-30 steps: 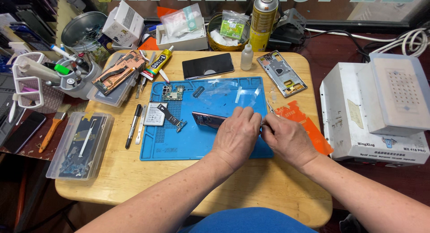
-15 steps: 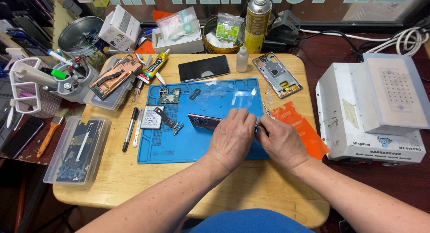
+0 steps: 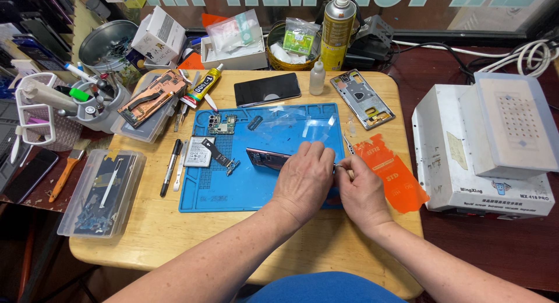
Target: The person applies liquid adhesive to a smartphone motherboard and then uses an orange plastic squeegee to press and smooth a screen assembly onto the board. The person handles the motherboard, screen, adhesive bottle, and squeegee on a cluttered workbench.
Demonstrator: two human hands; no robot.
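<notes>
While pinned flat on the blue mat (image 3: 233, 192) — dark phone (image 3: 265, 158) under closed left-hand fingers (image 3: 311, 157), right fingers (image 3: 348, 166) pinching a thin tool (image 3: 347, 144).

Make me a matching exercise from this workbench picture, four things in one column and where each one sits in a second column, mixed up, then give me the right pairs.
Things
1. spray can
2. black pen
3. orange sheet
4. dark phone

Places
A. on the wood just left of the blue mat
B. lying flat just beyond the far edge of the blue mat
C. standing upright at the back of the table
D. on the table right of the blue mat, beside the right hand

Pairs: 1-C, 2-A, 3-D, 4-B
</notes>
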